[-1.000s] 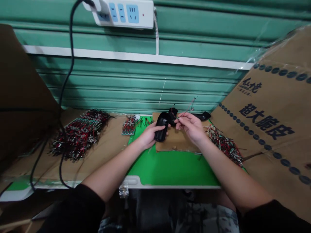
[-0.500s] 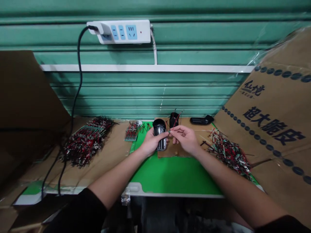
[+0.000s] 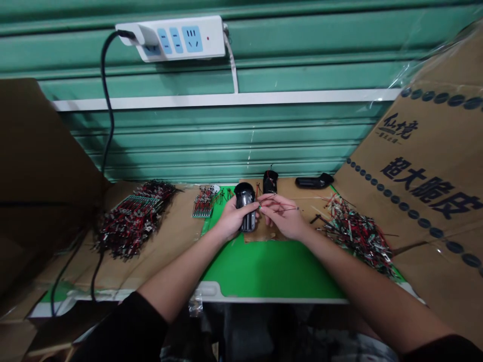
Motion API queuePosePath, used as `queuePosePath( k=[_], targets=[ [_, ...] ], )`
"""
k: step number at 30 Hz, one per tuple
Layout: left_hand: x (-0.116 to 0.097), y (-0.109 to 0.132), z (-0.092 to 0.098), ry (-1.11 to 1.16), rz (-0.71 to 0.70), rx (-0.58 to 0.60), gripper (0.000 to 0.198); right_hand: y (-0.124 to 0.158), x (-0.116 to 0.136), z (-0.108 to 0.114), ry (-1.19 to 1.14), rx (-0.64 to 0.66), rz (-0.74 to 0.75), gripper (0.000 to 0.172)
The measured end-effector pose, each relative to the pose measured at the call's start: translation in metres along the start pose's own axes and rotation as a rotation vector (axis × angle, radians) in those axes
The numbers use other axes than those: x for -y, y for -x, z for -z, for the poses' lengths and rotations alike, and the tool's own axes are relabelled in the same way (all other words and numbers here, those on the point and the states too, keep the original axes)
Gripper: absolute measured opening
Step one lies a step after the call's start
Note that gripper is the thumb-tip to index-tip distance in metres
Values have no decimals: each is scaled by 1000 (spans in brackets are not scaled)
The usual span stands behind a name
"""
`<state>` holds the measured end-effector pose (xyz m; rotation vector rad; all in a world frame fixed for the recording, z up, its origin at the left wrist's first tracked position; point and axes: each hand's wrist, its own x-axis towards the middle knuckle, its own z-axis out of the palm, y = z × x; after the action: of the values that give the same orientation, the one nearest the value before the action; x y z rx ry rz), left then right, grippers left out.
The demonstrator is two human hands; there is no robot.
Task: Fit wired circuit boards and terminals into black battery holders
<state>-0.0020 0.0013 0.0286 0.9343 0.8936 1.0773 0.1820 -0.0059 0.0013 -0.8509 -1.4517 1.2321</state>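
My left hand [image 3: 233,219] is closed round a glossy black plastic shell [image 3: 244,195], held upright over the green mat. Beside it, my right hand [image 3: 283,216] pinches thin red and black wires [image 3: 277,205] with a small green part close to my left thumb. The fingertips of both hands nearly meet at the shell's right edge. Just behind my right hand stands a second black shell [image 3: 270,181] with wires at its top. Farther right lies another black shell [image 3: 314,181] on its side.
A large heap of wired boards [image 3: 130,221] lies on cardboard at the left, a smaller row of boards [image 3: 203,202] nearer the middle. Loose wired parts [image 3: 356,234] pile up at the right. Cardboard walls flank the green mat [image 3: 271,271]; a power strip [image 3: 184,39] hangs above.
The red wires in my right hand have swung from pointing up to lying sideways across the fingers. The camera view has shifted and tilted slightly.
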Motion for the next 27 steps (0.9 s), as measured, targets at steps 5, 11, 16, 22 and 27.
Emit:
queuePosePath(
  k=[5, 11, 16, 22, 27],
  targets=[
    [6, -4, 2, 90, 6, -19, 48, -1, -5, 3, 139, -29, 101, 36],
    [20, -7, 1, 90, -35, -4, 40, -1, 1, 7, 468, -94, 361, 20],
    [24, -9, 2, 88, -81, 34, 46, 0, 2, 6, 531, -106, 408, 19],
    [25, -10, 3, 95, -71, 66, 46, -1, -3, 6, 476, -123, 410, 20],
    [25, -9, 3, 82, -65, 75, 46, -2, -5, 6, 446, -115, 352, 24]
  ],
)
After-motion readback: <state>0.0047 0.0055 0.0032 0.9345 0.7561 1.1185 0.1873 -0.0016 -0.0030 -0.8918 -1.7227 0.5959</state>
